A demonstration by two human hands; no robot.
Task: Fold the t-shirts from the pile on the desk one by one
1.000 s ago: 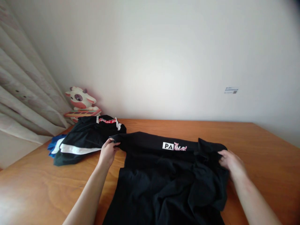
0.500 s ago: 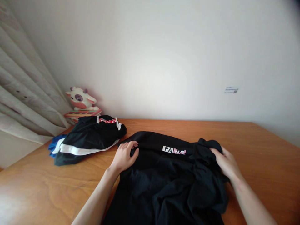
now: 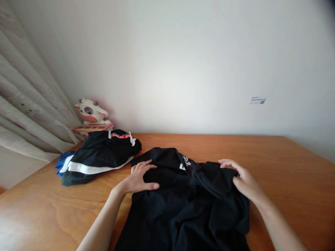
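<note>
A black T-shirt (image 3: 162, 209) lies rumpled on the wooden table in front of me, running off the lower edge of the view. Its far right part is folded over, covering most of the white chest print; a small white print inside the collar shows beside it. My left hand (image 3: 140, 177) rests on the shirt's left shoulder area, thumb and fingers spread apart. At the right side, my right hand (image 3: 242, 179) grips the folded cloth between thumb and fingers, its index finger stretched out along the top.
Black shorts (image 3: 102, 155) with a white stripe lie at the left, over a blue garment (image 3: 62, 162). Behind them sits a cow toy (image 3: 91, 111) with a keyboard. A curtain (image 3: 31, 90) hangs on the left, and a wall (image 3: 183, 69) backs the wooden table (image 3: 288, 181).
The shirt's right part has been turned inward to the left, hiding most of the chest print and exposing the collar print. My left hand's fingers have spread from a more curled pose.
</note>
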